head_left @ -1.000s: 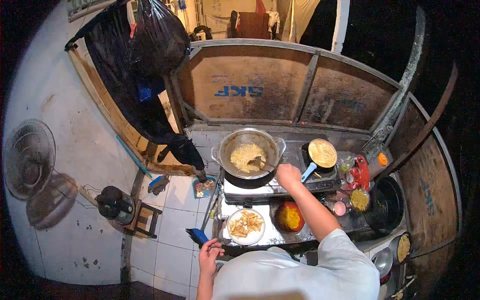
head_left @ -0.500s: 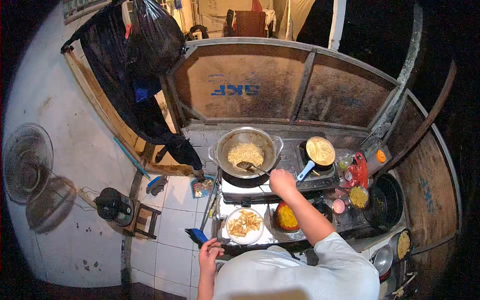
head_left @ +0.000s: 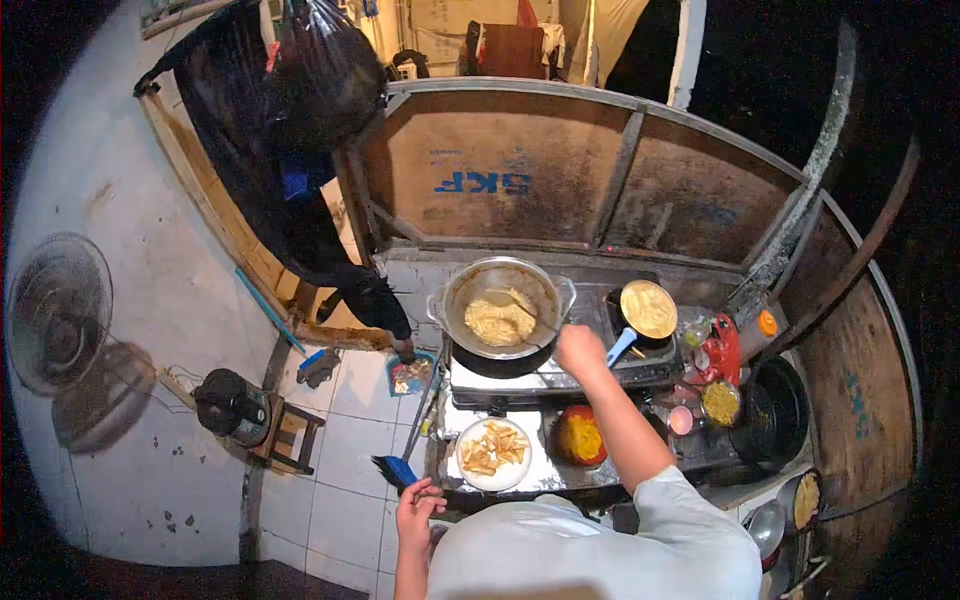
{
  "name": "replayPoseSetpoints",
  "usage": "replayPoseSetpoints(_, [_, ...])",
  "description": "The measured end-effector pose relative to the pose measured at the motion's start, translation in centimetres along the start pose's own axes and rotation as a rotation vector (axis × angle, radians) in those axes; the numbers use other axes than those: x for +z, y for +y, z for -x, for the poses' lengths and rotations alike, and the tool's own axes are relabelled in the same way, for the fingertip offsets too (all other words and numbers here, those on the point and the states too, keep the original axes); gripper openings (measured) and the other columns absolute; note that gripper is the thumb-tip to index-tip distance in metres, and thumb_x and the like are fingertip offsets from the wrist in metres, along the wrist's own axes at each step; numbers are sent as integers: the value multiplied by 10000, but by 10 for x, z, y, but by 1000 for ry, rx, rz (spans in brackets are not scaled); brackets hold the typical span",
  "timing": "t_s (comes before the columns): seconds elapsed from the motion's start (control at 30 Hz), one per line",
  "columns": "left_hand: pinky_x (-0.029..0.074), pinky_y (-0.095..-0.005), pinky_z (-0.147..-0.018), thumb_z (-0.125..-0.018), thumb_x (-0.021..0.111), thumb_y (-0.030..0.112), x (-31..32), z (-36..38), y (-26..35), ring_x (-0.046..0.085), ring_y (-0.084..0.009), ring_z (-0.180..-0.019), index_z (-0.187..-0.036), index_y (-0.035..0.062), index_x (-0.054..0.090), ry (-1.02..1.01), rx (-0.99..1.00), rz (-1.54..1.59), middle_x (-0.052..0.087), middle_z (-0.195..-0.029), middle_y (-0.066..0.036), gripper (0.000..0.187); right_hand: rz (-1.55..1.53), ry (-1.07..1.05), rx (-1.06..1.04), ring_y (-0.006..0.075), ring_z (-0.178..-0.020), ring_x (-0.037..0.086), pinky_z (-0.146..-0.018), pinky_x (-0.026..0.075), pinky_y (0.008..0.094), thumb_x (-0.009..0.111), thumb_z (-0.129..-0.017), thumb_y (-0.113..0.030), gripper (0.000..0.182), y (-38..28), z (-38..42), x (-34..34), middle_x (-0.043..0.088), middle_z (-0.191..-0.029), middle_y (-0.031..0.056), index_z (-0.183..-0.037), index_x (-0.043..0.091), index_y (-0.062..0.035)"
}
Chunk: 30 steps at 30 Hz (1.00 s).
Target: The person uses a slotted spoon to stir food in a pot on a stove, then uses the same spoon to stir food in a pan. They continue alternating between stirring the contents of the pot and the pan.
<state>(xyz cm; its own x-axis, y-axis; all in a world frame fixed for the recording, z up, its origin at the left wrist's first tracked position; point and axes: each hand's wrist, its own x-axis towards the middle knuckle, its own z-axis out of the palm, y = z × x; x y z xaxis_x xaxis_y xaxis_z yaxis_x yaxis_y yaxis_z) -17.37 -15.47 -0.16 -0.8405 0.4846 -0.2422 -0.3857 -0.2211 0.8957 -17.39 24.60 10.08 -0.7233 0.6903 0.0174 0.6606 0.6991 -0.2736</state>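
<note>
One desk [head_left: 560, 470] with a foil-covered front carries nearly everything here, and on its back half sits one stove [head_left: 530, 378].

One big metal wok [head_left: 500, 308] stands on the stove's left burner, holding a heap of pale yellow food in its middle. One ladle [head_left: 528, 312] reaches into the wok from the right, its handle running back to the right hand [head_left: 580, 350], whose fingers are wrapped closed around the handle's end just off the wok's right rim.

One dark pan [head_left: 770, 410] sits at the right end of the desk. One small frying pan [head_left: 646, 310] with a blue handle stands on the right burner, a single round yellow flatbread filling it.

One white plate [head_left: 491, 454] lies on the front left of the desk, loaded with golden fried strips too many and too small to count. Just right of it stands one red bowl [head_left: 580, 438] of yellow stuff. Further right is one smaller bowl [head_left: 720, 402] of yellowish crumbs, with one small pink cup [head_left: 681, 420] beside it.

The left hand [head_left: 418, 505] hangs below the desk's front left corner, near the plate but apart from it, fingers loosely curled and holding nothing.
</note>
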Motion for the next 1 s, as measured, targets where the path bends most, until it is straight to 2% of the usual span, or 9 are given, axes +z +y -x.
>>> replayPoseSetpoints(0.13, [508,-272,-659,-837,548,33,7,-2,-2,615,-166,-769,-1167,-4,506,-16,-14,-12,585,-975,-100,334,-3,4,-88,371,-820,661,-705,537,449,538,-761,-77,180,-22,-21,34,658,-873,239,-809,687,11])
replayPoseSetpoints(0.23, [512,-273,-662,-838,549,37,10,-3,1,615,-165,-770,-1169,-7,506,-23,-15,-18,586,-972,-101,337,-42,-74,13,385,-863,644,-739,528,456,547,-764,-98,196,-37,-32,54,653,-911,234,-860,685,2])
replayPoseSetpoints(0.37, [512,-275,-663,-835,547,36,5,-2,2,614,-167,-766,-1170,-11,504,-11,-5,-24,584,-968,-103,341,-23,-5,12,394,-848,648,-725,529,469,533,-775,-106,191,-27,-31,49,659,-874,227,-834,685,-6])
replayPoseSetpoints(0.5, [505,-275,-657,-831,535,23,2,2,2,612,-170,-752,-1165,-14,505,38,-7,-21,583,-964,-106,338,-4,-16,66,366,-852,660,-729,537,449,529,-791,-77,192,-26,-24,26,665,-892,220,-871,691,-12])
replayPoseSetpoints(0.6, [501,-278,-651,-826,527,11,5,2,5,612,-174,-745,-1159,-16,506,53,-31,-15,582,-966,-108,335,15,-71,-14,366,-873,658,-737,537,449,521,-794,-81,203,-30,-12,24,665,-900,221,-879,691,-8])
replayPoseSetpoints(0.7, [499,-277,-651,-824,526,3,5,0,5,614,-175,-746,-1155,-13,510,41,-26,-17,582,-968,-108,331,-22,-39,-3,411,-829,644,-720,526,487,532,-752,-108,191,-23,-11,50,647,-861,260,-818,675,0])
replayPoseSetpoints(0.8, [511,-278,-671,-842,569,52,1,-1,2,613,-169,-783,-1191,-13,497,7,-18,-45,572,-992,-108,362,1,-78,64,404,-835,645,-738,523,481,531,-751,-115,201,-15,-8,36,648,-870,257,-827,678,1])
replayPoseSetpoints(0.93, [507,-270,-663,-842,584,62,0,0,0,613,-166,-776,-1189,-17,501,2,-21,-33,572,-999,-110,365,-36,20,131,398,-853,643,-756,522,468,522,-763,-119,206,4,-14,19,650,-887,252,-829,678,-1])
replayPoseSetpoints(1.0, [505,-267,-662,-842,583,58,2,-1,0,614,-165,-773,-1187,-19,502,6,-26,-26,572,-1002,-113,363,-16,-2,148,395,-868,644,-756,525,469,502,-791,-114,221,20,-26,34,651,-906,250,-854,680,1])
